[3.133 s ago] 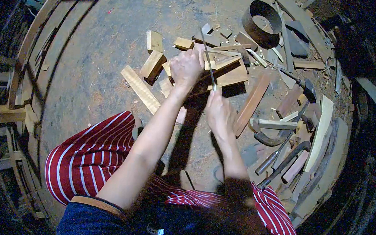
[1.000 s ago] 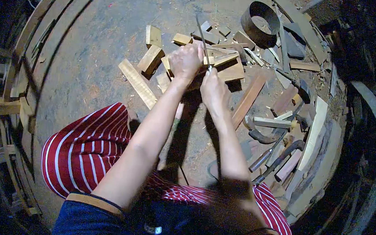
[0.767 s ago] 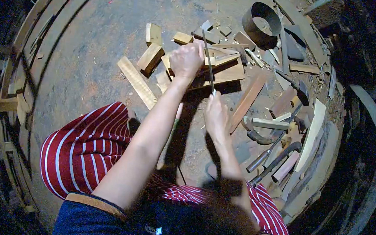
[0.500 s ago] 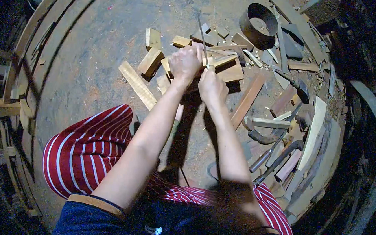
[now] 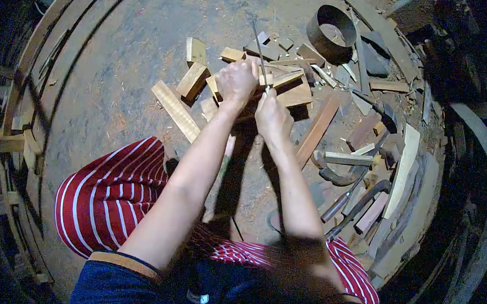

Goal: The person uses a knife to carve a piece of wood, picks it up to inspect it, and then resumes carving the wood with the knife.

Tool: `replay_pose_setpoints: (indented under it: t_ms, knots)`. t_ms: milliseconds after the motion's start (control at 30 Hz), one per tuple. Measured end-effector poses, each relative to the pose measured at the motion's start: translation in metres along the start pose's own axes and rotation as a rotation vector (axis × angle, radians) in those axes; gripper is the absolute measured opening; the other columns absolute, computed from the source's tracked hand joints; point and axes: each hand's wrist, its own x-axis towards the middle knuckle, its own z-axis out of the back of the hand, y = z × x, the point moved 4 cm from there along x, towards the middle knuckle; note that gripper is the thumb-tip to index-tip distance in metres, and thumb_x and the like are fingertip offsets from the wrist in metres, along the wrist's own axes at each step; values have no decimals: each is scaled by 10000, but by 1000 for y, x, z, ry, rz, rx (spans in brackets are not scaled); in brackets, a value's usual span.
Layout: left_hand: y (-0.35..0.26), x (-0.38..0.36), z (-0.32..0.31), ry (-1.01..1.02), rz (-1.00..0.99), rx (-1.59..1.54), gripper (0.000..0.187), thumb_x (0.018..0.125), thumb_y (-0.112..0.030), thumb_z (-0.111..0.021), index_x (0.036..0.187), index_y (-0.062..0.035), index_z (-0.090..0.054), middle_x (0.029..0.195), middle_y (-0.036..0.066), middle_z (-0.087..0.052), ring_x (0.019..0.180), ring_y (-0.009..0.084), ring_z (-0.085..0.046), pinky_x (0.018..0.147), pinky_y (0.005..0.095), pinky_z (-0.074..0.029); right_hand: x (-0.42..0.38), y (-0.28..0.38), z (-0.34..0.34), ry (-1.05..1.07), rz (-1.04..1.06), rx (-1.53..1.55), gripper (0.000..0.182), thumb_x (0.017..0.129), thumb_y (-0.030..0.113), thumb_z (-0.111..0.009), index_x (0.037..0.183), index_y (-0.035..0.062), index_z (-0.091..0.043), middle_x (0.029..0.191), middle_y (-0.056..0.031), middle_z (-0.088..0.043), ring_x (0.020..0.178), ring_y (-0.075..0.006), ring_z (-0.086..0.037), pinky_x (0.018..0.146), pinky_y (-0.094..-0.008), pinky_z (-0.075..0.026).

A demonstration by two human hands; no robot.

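My right hand is wrapped around the handle of a long, thin-bladed hand tool. Its blade points away from me, seen nearly edge-on, so its exact kind does not show. Beside it, my left hand is closed in a fist on a piece of wood, mostly hidden by the fingers. The blade runs close past that fist. Around both hands lie pale wooden blocks, a wider board piece and a long pale strip.
A round metal band stands at the upper right. To the right lie a reddish wood strip, a curved dark-handled tool, a thin tool with a wooden handle and offcuts. My striped-clad knee is at lower left.
The whole view has shifted slightly, so the floor items sit a little further left. Both hands keep their holds, and the blade's angle is nearly the same.
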Motion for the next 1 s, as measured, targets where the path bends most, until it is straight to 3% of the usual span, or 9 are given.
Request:
replay_pose_setpoints:
  t_ms: [233, 300, 367, 467, 600, 667, 800, 900, 1000]
  knots:
    - [-1, -1, 4, 1, 0, 72, 368, 883, -397, -508, 684, -154, -700, 630, 121, -653, 535, 281, -651, 478, 398, -512, -68, -13, 20, 179, -142, 44, 234, 958, 205, -406, 1063, 15, -494, 725, -302, -606, 721, -479, -605, 631, -566, -462]
    - [-4, -2, 4, -33, -41, -45, 315, 818, -315, -570, 658, -66, -676, 651, 149, -659, 565, 295, -658, 508, 412, -528, -48, -11, 21, 144, -145, 84, 243, 960, 214, -400, 1051, 16, -507, 720, -309, -600, 730, -482, -606, 639, -567, -468]
    - [-7, -5, 4, -71, -76, -63, 314, 822, -323, -570, 670, -70, -677, 660, 146, -662, 573, 296, -660, 513, 413, -529, -15, -2, 15, 139, -98, 62, 269, 962, 221, -393, 1032, -7, -515, 727, -307, -605, 735, -476, -611, 646, -564, -475]
    - [-4, 0, 6, 19, 48, -45, 319, 824, -338, -574, 675, -78, -683, 659, 143, -663, 586, 298, -665, 540, 425, -535, 8, 7, 7, 90, -60, 32, 288, 962, 227, -390, 1002, -26, -521, 735, -302, -612, 731, -466, -617, 643, -561, -480]
    - [-1, 2, 1, 66, 74, -28, 323, 830, -339, -570, 679, -79, -686, 661, 145, -664, 583, 299, -665, 539, 423, -535, -41, -10, 11, 137, -93, 114, 292, 960, 228, -394, 993, -33, -522, 752, -297, -620, 733, -461, -621, 638, -556, -483]
    - [0, -1, -3, -3, 15, 3, 364, 886, -370, -513, 675, -138, -698, 631, 123, -654, 545, 298, -651, 514, 422, -521, -71, -17, 15, 40, -16, -34, 241, 952, 230, -407, 981, 11, -502, 695, -257, -633, 668, -455, -631, 598, -571, -491]
    - [-3, -3, -1, -33, -30, -35, 370, 885, -384, -520, 682, -130, -696, 642, 129, -656, 545, 304, -648, 516, 417, -521, -38, -3, 20, 133, -124, 41, 283, 959, 246, -399, 977, -1, -536, 739, -279, -625, 722, -462, -623, 635, -558, -495]
    - [-1, -1, 4, -77, 2, -62, 366, 882, -382, -527, 687, -123, -699, 639, 130, -654, 544, 304, -648, 506, 406, -520, 2, 6, 7, 60, -55, 10, 293, 959, 261, -401, 974, 1, -535, 741, -275, -626, 721, -461, -625, 645, -558, -498]
    - [-1, -1, 1, -29, 49, -22, 350, 844, -353, -564, 640, -97, -687, 609, 140, -644, 532, 304, -646, 506, 403, -523, -18, -1, 11, 92, -75, 14, 276, 959, 250, -405, 978, -2, -517, 724, -269, -627, 703, -464, -622, 628, -562, -490]
